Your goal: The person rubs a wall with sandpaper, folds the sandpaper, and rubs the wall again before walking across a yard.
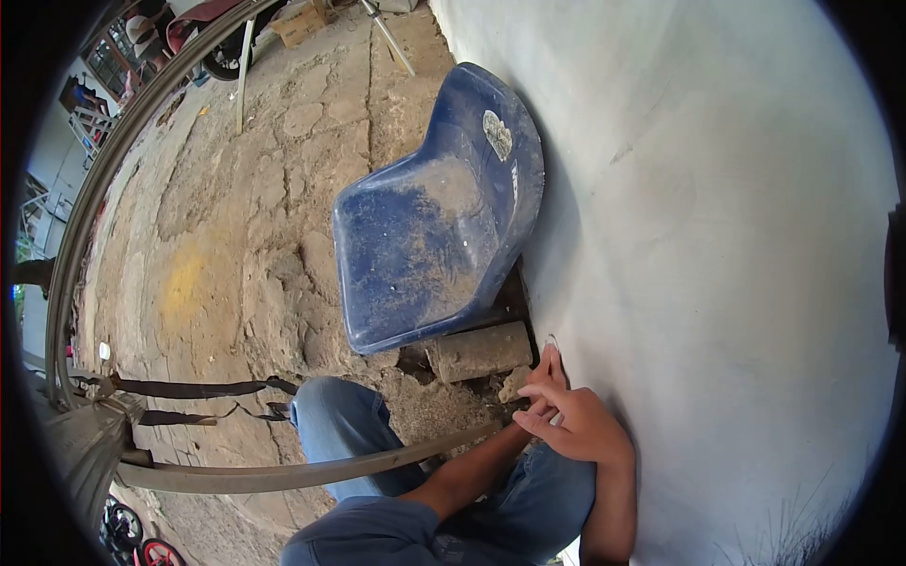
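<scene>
My left hand [551, 370] reaches forward along the foot of the pale wall [717, 236]. Its fingers are pressed together, and a small whitish bit shows at their tips; what it is I cannot make out. Across that wrist lies my right hand [578, 424], thumb and forefinger apart, with nothing visible between them; it partly covers my left hand. Just ahead, a grey block [483, 351] rests on the rough ground, with a small stone [514, 385] beside my left fingers. Above the block is a scuffed blue plastic seat [415, 245], leaning against the wall.
A curved metal bar [311, 477] crosses over my jeans [344, 424], with dark straps [203, 388] at left. Cracked ground [217, 217] spreads leftward, marked by a yellow patch [187, 286]. A cardboard box [298, 24] and people stand far off.
</scene>
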`<state>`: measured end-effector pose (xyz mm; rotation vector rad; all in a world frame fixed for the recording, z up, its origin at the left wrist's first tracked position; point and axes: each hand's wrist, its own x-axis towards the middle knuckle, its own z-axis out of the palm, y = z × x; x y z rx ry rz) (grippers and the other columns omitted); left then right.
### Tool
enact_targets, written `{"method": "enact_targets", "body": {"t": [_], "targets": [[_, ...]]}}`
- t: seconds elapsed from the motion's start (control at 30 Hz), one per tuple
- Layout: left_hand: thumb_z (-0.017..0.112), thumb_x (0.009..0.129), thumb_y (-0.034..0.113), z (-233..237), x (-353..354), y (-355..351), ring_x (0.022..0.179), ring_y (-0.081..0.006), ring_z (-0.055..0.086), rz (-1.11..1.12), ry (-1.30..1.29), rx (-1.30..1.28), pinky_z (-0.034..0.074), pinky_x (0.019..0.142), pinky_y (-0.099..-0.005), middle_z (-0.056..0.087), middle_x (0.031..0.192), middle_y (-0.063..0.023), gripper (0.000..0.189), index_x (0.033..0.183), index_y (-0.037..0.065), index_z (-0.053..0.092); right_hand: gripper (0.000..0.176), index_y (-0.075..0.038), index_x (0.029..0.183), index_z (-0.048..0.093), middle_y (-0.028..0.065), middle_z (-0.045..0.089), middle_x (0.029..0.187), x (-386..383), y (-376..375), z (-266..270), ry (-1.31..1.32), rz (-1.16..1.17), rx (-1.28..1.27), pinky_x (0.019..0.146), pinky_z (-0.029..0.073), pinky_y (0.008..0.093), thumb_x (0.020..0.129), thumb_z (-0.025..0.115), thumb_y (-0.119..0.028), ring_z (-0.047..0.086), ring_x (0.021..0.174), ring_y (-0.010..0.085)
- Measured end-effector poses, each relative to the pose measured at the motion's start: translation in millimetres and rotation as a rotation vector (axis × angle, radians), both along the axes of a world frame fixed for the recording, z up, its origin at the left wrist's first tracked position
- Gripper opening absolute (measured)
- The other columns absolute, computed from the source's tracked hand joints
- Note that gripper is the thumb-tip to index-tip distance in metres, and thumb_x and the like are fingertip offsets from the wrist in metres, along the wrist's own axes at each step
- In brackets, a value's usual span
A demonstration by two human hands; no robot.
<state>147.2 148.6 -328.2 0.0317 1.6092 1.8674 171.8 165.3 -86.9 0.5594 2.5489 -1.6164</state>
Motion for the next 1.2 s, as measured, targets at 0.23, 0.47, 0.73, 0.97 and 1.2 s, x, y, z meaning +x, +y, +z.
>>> {"method": "enact_targets", "body": {"t": [0.23,0.47,0.73,0.97,1.2], "targets": [[0.042,0.097,0.036,17.8,-13.1,11.7,0.066,-0.0442,0.056,0.057,0.483,-0.537,0.040,0.055,-0.0479,0.060,0.074,-0.0227,0.032,0.091,0.007,0.056,0.036,-0.005,0.104,0.062,0.0114,0.069,0.075,-3.8,-0.9,7.0,-0.045,-0.006,-0.083,0.065,0.053,0.0315,0.084,0.066,-0.034,0.069,0.071,0.0246],[0.044,0.096,0.035,-11.0,38.4,4.6,0.062,-0.0400,0.057,0.062,0.276,-0.317,0.043,0.056,-0.0459,0.060,0.072,-0.0213,0.026,0.097,0.013,0.057,0.035,-0.006,0.104,0.062,0.0121,0.069,0.076,-3.4,1.2,-3.3,-0.051,-0.010,-0.082,0.068,0.053,0.0312,0.083,0.066,-0.034,0.069,0.072,0.0250],[0.045,0.097,0.035,-44.9,5.2,9.2,0.079,-0.0452,0.059,0.080,0.643,-0.378,0.046,0.066,-0.0488,0.062,0.084,-0.0254,0.029,0.106,0.012,0.058,0.037,-0.002,0.102,0.061,0.0079,0.063,0.068,0.3,-2.8,-0.4,0.064,-0.010,-0.033,0.070,0.050,0.0303,0.084,0.066,-0.035,0.064,0.066,0.0213],[0.044,0.097,0.034,5.9,23.3,-40.9,0.077,-0.0454,0.059,-0.028,0.129,-0.093,0.046,0.065,-0.0474,0.062,0.083,-0.0265,0.033,0.110,0.008,0.058,0.030,-0.003,0.105,0.059,0.0089,0.068,0.075,8.3,1.9,-9.9,-0.008,0.008,-0.010,0.059,0.050,0.0288,0.085,0.066,-0.024,0.066,0.064,0.0197],[0.045,0.097,0.032,27.5,-20.7,24.3,0.071,-0.0444,0.060,0.018,0.389,-0.486,0.047,0.061,-0.0472,0.063,0.080,-0.0244,0.033,0.110,0.006,0.060,0.029,-0.003,0.109,0.059,0.0076,0.069,0.076,13.6,-2.9,2.4,-0.027,0.037,-0.066,0.058,0.049,0.0272,0.086,0.064,-0.021,0.066,0.064,0.0185]]}}
